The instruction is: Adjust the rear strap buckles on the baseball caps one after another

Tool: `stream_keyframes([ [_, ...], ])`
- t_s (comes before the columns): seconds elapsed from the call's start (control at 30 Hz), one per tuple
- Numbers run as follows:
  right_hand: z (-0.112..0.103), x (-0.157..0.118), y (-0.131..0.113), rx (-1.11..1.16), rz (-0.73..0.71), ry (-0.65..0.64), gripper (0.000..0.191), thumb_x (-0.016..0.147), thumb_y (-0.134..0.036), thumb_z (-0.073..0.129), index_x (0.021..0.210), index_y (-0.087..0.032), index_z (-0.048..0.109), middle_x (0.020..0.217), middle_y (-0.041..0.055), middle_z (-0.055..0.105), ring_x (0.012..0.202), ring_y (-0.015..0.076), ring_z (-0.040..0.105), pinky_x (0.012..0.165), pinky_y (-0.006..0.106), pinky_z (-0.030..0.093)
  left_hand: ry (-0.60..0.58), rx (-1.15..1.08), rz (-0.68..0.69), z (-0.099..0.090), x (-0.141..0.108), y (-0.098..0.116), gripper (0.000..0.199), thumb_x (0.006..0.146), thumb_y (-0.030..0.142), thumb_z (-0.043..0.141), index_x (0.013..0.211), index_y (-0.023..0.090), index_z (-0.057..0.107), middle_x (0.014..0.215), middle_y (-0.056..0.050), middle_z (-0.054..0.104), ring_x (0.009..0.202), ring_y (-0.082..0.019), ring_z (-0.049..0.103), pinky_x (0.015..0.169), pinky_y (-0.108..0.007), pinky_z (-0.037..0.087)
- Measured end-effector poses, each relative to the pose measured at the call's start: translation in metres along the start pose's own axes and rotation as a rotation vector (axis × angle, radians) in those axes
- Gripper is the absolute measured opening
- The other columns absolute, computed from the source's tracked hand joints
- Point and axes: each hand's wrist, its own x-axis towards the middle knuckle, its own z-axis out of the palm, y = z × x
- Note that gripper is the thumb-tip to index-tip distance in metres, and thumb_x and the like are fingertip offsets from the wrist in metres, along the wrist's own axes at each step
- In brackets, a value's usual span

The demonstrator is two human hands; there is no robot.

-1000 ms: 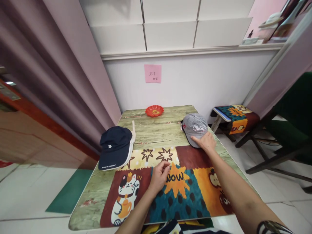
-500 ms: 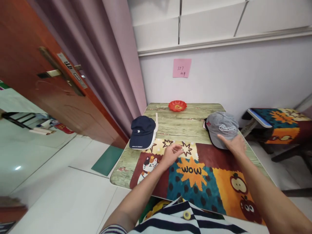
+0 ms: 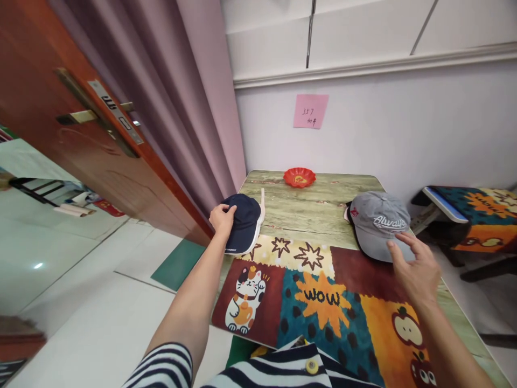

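On the left side of the table lies a navy baseball cap [image 3: 247, 215] with a white-edged brim facing me. My left hand [image 3: 222, 219] is at the left of its crown, thumb and forefinger closed together on the fabric. A grey baseball cap [image 3: 379, 213] with white "Always" lettering rests at the right, its brim also toward me. Beside that brim is my right hand [image 3: 418, 267], thumb and fingers apart, with nothing held between them.
A red scalloped dish [image 3: 299, 178] stands near the wall. The patterned mat [image 3: 291, 302] covers the table's near part. Left of the table are a brown door [image 3: 133, 183] and a purple curtain [image 3: 202, 97]. At the right stands a stool [image 3: 480, 207] with a similar cover.
My left hand has moved left from above the mat to the navy cap. My right hand has drawn back slightly from the grey cap's front, its fingers now spread.
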Motion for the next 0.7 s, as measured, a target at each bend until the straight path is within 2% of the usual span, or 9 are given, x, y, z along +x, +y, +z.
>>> stream_keyframes([
  [0.1, 0.003, 0.003, -0.01, 0.059, 0.061, -0.069, 0.043, 0.087, -0.056, 0.06, 0.107, -0.021, 0.076, 0.115, 0.0101, 0.076, 0.103, 0.0314, 0.071, 0.091, 0.045, 0.054, 0.041, -0.037, 0.031, -0.001, -0.001, -0.001, 0.019, 0.081, 0.038, 0.068, 0.087, 0.021, 0.073, 0.091, -0.007, 0.075, 0.089, -0.025, 0.068, 0.085, -0.035, 0.048],
  [0.2, 0.009, 0.003, -0.021, 0.161, 0.126, -0.187, 0.041, 0.085, -0.056, 0.063, 0.101, -0.021, 0.078, 0.106, 0.0101, 0.078, 0.096, 0.0308, 0.073, 0.092, 0.044, 0.053, 0.104, -0.071, 0.085, -0.014, -0.004, 0.009, 0.016, 0.082, 0.036, 0.067, 0.085, 0.021, 0.071, 0.095, -0.006, 0.074, 0.093, -0.024, 0.067, 0.088, -0.034, 0.049],
  [0.3, 0.019, 0.0, -0.038, 0.304, 0.183, -0.355, 0.041, 0.085, -0.058, 0.065, 0.099, -0.021, 0.078, 0.101, 0.0102, 0.079, 0.097, 0.0307, 0.073, 0.093, 0.044, 0.053, 0.227, -0.22, 0.266, -0.036, -0.012, 0.033, 0.012, 0.081, 0.031, 0.069, 0.077, 0.02, 0.068, 0.088, -0.005, 0.072, 0.089, -0.022, 0.066, 0.088, -0.033, 0.049],
  [0.4, 0.032, -0.004, -0.065, 0.502, 0.216, -0.545, 0.04, 0.084, -0.058, 0.069, 0.095, -0.021, 0.077, 0.101, 0.0108, 0.079, 0.099, 0.0315, 0.072, 0.093, 0.044, 0.054, 0.3, -0.427, 0.428, -0.06, -0.029, 0.069, 0.012, 0.081, 0.03, 0.072, 0.076, 0.019, 0.067, 0.083, -0.002, 0.07, 0.083, -0.018, 0.065, 0.087, -0.03, 0.05],
  [0.47, 0.044, -0.007, -0.089, 0.633, 0.228, -0.694, 0.04, 0.083, -0.058, 0.072, 0.098, -0.022, 0.078, 0.106, 0.0115, 0.078, 0.106, 0.0332, 0.071, 0.097, 0.046, 0.054, 0.275, -0.519, 0.452, -0.073, -0.042, 0.093, 0.012, 0.081, 0.029, 0.073, 0.077, 0.019, 0.068, 0.082, -0.001, 0.069, 0.082, -0.017, 0.065, 0.085, -0.029, 0.05],
  [0.57, 0.062, -0.009, -0.127, 0.929, 0.312, -0.925, 0.051, 0.083, -0.058, 0.074, 0.123, -0.025, 0.071, 0.129, 0.0112, 0.072, 0.124, 0.0326, 0.064, 0.11, 0.05, 0.046, 0.168, -0.721, 0.4, -0.08, -0.067, 0.122, 0.015, 0.08, 0.032, 0.076, 0.082, 0.019, 0.069, 0.084, -0.001, 0.069, 0.081, -0.016, 0.064, 0.08, -0.028, 0.051],
  [0.67, 0.074, -0.004, -0.161, 1.287, 0.516, -1.043, 0.061, 0.083, -0.069, 0.067, 0.126, -0.026, 0.069, 0.135, 0.0095, 0.069, 0.129, 0.0304, 0.062, 0.115, 0.05, 0.042, 0.003, -0.888, 0.307, -0.076, -0.1, 0.138, 0.017, 0.079, 0.033, 0.078, 0.084, 0.019, 0.07, 0.083, 0.0, 0.068, 0.078, -0.015, 0.063, 0.075, -0.027, 0.05],
  [0.7, 0.076, -0.001, -0.169, 1.388, 0.612, -1.008, 0.058, 0.084, -0.068, 0.066, 0.123, -0.026, 0.07, 0.131, 0.0083, 0.071, 0.128, 0.0296, 0.063, 0.115, 0.049, 0.043, -0.071, -0.918, 0.287, -0.074, -0.111, 0.141, 0.017, 0.079, 0.033, 0.078, 0.084, 0.019, 0.07, 0.082, -0.001, 0.068, 0.078, -0.015, 0.063, 0.075, -0.027, 0.05],
])
